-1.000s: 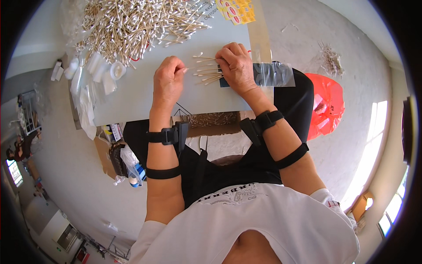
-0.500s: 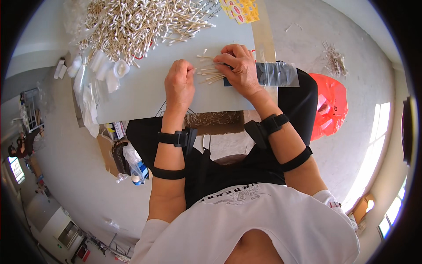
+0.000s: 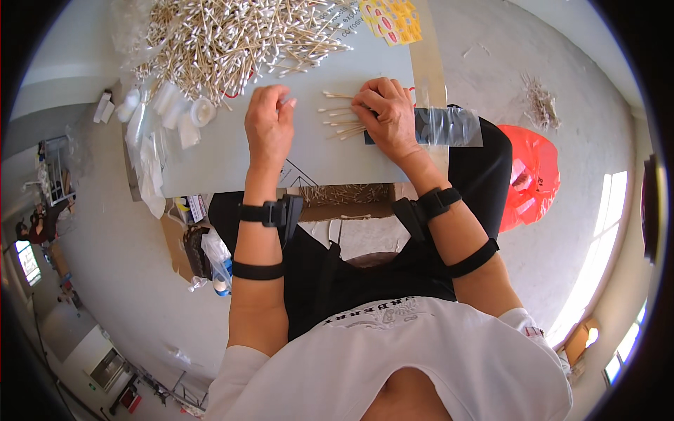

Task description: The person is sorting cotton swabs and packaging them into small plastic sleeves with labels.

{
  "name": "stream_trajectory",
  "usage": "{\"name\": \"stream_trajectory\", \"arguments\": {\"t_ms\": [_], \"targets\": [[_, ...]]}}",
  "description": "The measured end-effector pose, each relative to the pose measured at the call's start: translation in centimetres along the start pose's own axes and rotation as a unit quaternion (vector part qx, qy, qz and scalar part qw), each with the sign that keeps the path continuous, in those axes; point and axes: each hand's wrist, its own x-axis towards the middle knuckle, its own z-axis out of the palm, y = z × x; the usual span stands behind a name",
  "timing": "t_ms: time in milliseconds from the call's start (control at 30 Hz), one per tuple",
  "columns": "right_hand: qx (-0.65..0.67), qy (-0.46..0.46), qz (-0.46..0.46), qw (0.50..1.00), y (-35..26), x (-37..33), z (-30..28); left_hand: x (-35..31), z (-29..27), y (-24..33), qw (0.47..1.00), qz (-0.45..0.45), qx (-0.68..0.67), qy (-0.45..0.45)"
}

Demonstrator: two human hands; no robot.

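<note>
My right hand is closed over a small spread of cotton swabs near the table's right edge. Their white tips point left, and the fingers hide their other ends. Under and beside that hand lies a dark strip with clear plastic, reaching past the table edge. To the left, apart from the swabs, my left hand hovers with curled fingers. A gap shows between its thumb and forefinger, with nothing visible in it. A large heap of loose cotton swabs covers the far left of the table.
Clear plastic bags and small round tubs sit at the table's left edge. Yellow labels lie at the far right. Below the table is a cardboard box of swabs. A red plastic bag rests on the floor to the right.
My left hand has moved left, away from the swabs, and its thumb and forefinger have parted. My right hand stays on the swabs. The whole view has shifted slightly.
</note>
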Motion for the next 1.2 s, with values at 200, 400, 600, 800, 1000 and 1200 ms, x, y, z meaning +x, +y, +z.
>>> {"name": "stream_trajectory", "arguments": {"t_ms": [200, 400, 600, 800, 1000, 1200], "targets": [[0.007, -0.007, -0.002, 1.0, -0.2, 0.0, 0.0, 4.5, 1.5, -2.4, 0.987, 0.019, 0.159, 0.017], [0.007, -0.006, -0.005, 1.0, 0.0, -0.1, -0.2, 4.4, 1.6, -2.8, 0.992, 0.001, 0.123, -0.028], [0.014, -0.02, 0.011, 1.0, 0.0, 0.0, -0.2, 3.6, 1.2, -2.3, 0.999, -0.001, -0.028, -0.017], [0.01, -0.005, -0.003, 1.0, 0.0, 0.0, -0.1, 1.3, 1.9, -0.6, 0.994, 0.048, 0.079, -0.067], [0.012, -0.008, 0.001, 1.0, -0.1, -0.1, -0.1, 2.8, 2.3, -0.1, 0.995, 0.083, 0.047, 0.009], [0.022, -0.01, 0.005, 1.0, -0.1, -0.1, -0.2, 5.6, 0.8, -2.0, 0.962, 0.124, 0.243, 0.007]]}}
